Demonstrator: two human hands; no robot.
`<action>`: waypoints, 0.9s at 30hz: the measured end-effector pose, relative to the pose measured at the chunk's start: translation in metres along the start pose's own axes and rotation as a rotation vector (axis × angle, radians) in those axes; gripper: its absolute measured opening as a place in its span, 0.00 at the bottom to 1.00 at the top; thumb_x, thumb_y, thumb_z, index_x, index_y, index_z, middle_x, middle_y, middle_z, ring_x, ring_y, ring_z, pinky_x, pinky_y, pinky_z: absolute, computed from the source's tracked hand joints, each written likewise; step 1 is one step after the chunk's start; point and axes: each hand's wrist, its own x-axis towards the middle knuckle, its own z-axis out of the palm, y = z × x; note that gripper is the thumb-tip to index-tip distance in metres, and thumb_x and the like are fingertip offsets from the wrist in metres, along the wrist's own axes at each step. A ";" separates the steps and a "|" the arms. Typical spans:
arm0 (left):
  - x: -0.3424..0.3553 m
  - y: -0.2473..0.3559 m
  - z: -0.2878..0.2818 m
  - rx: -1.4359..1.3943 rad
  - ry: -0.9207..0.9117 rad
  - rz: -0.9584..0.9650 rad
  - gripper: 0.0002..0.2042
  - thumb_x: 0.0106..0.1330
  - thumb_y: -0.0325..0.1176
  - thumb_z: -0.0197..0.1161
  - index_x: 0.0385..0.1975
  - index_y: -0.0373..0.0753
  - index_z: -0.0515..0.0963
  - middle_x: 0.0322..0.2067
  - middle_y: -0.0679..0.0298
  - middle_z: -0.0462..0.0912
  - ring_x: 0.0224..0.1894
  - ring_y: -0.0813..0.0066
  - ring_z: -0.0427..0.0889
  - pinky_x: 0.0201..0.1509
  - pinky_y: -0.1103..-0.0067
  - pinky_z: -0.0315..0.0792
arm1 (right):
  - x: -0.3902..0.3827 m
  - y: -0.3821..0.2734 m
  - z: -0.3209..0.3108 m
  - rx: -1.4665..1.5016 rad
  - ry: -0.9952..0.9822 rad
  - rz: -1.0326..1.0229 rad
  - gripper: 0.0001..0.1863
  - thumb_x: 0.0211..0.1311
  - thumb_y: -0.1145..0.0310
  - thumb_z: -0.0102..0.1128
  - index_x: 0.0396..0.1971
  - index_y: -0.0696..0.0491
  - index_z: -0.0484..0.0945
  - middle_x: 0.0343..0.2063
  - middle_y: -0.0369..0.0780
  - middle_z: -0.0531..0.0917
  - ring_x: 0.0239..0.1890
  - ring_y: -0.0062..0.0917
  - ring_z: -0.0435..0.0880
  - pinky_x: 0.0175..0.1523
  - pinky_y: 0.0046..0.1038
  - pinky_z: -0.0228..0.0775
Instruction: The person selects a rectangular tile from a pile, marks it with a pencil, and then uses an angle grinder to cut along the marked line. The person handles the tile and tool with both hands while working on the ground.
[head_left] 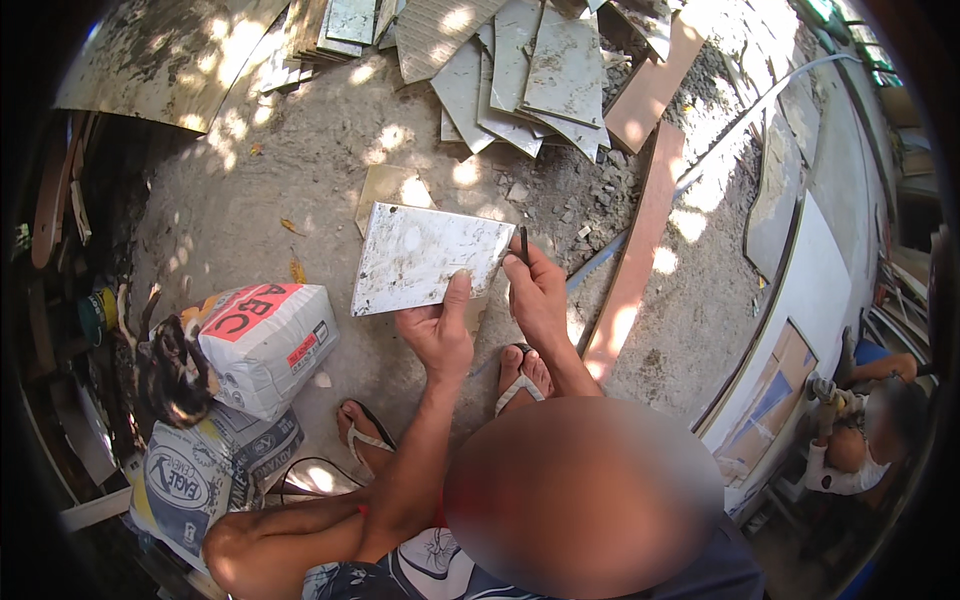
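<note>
The left hand (437,338) gripped a white, dirt-smeared rectangular tile (425,255) at its five o'clock edge, thumb on top, above grey, rough ground (215,235). Near the tile's three o'clock end, the right hand (541,295) pinched a slim black stick-like tool (524,243). From the tile, a heap of dirty pale tiles (563,75) lay at one o'clock, a white-and-red plump sack (262,362) at eight.

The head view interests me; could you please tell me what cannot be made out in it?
Head view only:
- Left hand: fingers hidden behind the dirty white flat tile.
- Tile's underside: turned away from view.
- Slim black tool: lower end covered by the right hand.
- Pale flat panel: cut off by the upper left rim.
</note>
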 end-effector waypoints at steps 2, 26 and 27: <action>-0.001 0.000 0.001 -0.011 0.022 0.003 0.16 0.74 0.21 0.69 0.59 0.27 0.79 0.53 0.56 0.87 0.52 0.72 0.86 0.58 0.76 0.80 | 0.002 0.001 0.003 -0.012 0.019 -0.036 0.14 0.78 0.71 0.56 0.55 0.60 0.83 0.31 0.29 0.83 0.30 0.09 0.74 0.35 0.19 0.65; 0.004 -0.021 -0.023 0.044 -0.088 0.006 0.17 0.73 0.22 0.70 0.59 0.27 0.81 0.53 0.57 0.88 0.52 0.73 0.87 0.57 0.76 0.80 | 0.009 0.014 -0.004 -0.161 0.009 -0.003 0.13 0.75 0.71 0.57 0.51 0.60 0.86 0.34 0.26 0.84 0.35 0.10 0.73 0.40 0.20 0.66; 0.005 -0.019 -0.022 0.034 -0.082 -0.008 0.17 0.73 0.21 0.70 0.59 0.27 0.81 0.53 0.57 0.88 0.52 0.73 0.86 0.57 0.76 0.80 | 0.008 0.012 -0.004 -0.179 0.013 -0.004 0.14 0.76 0.70 0.57 0.51 0.60 0.86 0.34 0.26 0.84 0.35 0.10 0.73 0.40 0.20 0.66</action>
